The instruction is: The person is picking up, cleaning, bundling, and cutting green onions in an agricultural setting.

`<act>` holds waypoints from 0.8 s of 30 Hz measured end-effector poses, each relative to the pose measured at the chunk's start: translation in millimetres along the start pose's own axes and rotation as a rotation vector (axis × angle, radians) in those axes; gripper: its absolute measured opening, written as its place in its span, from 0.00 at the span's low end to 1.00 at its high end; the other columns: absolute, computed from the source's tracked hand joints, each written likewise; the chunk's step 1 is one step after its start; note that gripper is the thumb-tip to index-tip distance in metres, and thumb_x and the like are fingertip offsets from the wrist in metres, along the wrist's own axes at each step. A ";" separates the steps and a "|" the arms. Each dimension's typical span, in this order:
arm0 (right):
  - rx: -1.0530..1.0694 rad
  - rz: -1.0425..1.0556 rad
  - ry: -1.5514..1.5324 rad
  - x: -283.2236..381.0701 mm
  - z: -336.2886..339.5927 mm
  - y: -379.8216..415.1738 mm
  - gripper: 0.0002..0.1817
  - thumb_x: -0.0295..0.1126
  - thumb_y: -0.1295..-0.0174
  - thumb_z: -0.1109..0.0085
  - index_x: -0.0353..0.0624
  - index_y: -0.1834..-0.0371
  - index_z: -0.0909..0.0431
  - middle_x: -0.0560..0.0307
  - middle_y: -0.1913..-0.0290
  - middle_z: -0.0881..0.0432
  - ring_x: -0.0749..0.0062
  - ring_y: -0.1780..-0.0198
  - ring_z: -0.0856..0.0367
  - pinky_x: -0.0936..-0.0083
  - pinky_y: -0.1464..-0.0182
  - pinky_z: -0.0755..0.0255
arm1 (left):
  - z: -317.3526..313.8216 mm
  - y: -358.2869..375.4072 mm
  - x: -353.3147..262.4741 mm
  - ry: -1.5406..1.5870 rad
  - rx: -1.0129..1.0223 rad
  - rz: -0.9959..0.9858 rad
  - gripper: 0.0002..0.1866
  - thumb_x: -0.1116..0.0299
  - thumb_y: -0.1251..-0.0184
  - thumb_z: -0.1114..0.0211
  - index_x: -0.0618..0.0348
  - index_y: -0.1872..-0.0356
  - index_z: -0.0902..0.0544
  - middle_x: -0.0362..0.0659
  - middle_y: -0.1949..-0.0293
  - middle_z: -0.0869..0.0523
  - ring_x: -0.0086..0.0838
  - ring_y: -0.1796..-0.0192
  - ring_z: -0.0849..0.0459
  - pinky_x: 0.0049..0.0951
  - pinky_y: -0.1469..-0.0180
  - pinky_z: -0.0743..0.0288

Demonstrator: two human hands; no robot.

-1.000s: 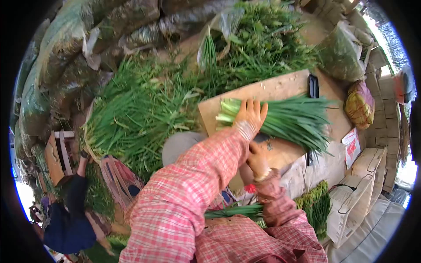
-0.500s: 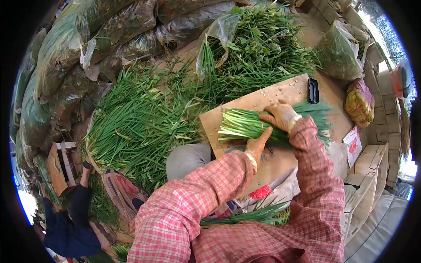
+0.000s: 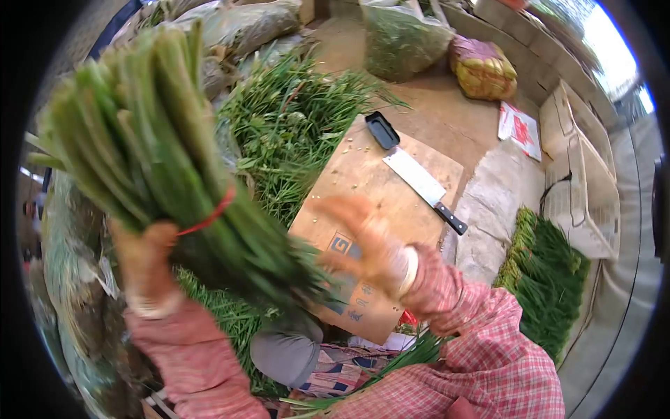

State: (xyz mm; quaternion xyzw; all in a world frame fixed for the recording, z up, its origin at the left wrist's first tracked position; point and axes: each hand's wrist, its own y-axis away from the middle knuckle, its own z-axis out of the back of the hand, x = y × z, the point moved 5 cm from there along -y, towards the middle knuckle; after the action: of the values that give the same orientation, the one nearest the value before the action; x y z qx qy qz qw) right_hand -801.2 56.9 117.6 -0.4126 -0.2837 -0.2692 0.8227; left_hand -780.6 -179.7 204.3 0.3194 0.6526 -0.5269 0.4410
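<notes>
My left hand grips a thick bundle of green chives, tied with a red rubber band, and holds it raised at the left with the cut ends pointing up. My right hand hovers blurred over the cardboard sheet, fingers spread, holding nothing. A cleaver with a black handle lies on the cardboard's far right part. A small black tray sits at the cardboard's far corner.
Loose chives are heaped left of the cardboard. Tied bundles are stacked at the right beside cardboard boxes. A bag of greens and a yellow mesh sack lie at the back. A red printed packet lies on the ground.
The chive bundle has left the cardboard and now hangs raised at the left in my left hand. My right hand has let go of it. The cleaver is now uncovered. The view has swung.
</notes>
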 end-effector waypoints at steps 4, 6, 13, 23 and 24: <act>-0.177 -0.471 0.659 -130.5 55.6 84.0 0.29 0.31 0.53 0.36 0.43 0.45 0.32 0.47 0.57 0.25 0.52 0.53 0.27 0.61 0.51 0.32 | -44.1 -42.0 -32.2 -0.405 0.451 0.115 0.37 0.66 0.63 0.23 0.64 0.47 0.30 0.45 0.59 0.17 0.31 0.56 0.19 0.29 0.49 0.27; 0.015 -0.713 0.841 -170.4 78.0 131.7 0.29 0.33 0.55 0.36 0.47 0.45 0.30 0.47 0.58 0.25 0.54 0.53 0.27 0.61 0.54 0.32 | -77.4 -39.8 -2.6 -0.694 0.821 -0.046 0.38 0.64 0.64 0.24 0.60 0.46 0.30 0.48 0.61 0.17 0.35 0.58 0.17 0.31 0.54 0.26; 0.207 -0.883 0.937 -199.0 74.3 190.6 0.34 0.32 0.52 0.39 0.60 0.38 0.38 0.47 0.58 0.26 0.52 0.56 0.25 0.59 0.55 0.30 | -105.1 88.8 249.7 -0.686 1.430 0.545 0.45 0.50 0.65 0.26 0.51 0.40 0.33 0.54 0.59 0.18 0.44 0.53 0.20 0.36 0.50 0.29; 0.028 -0.807 0.818 -211.9 69.8 201.7 0.30 0.21 0.48 0.49 0.51 0.38 0.37 0.44 0.59 0.25 0.51 0.61 0.24 0.61 0.61 0.28 | -168.6 132.7 209.2 -1.329 0.967 -0.071 0.61 0.47 0.73 0.23 0.69 0.36 0.46 0.56 0.35 0.43 0.47 0.34 0.43 0.43 0.34 0.48; -0.055 -0.815 0.745 -190.0 68.3 197.9 0.29 0.21 0.47 0.50 0.50 0.39 0.37 0.46 0.61 0.25 0.53 0.64 0.23 0.62 0.63 0.28 | -171.0 132.5 210.8 -1.382 0.979 -0.049 0.62 0.47 0.74 0.23 0.68 0.36 0.46 0.55 0.36 0.42 0.46 0.34 0.42 0.43 0.34 0.48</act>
State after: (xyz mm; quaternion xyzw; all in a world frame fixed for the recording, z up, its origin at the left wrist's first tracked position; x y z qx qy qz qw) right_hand -815.9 255.2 -83.3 -0.1676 -0.1030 -0.7011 0.6854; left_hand -790.4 7.9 -32.3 0.0661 -0.0587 -0.8362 0.5413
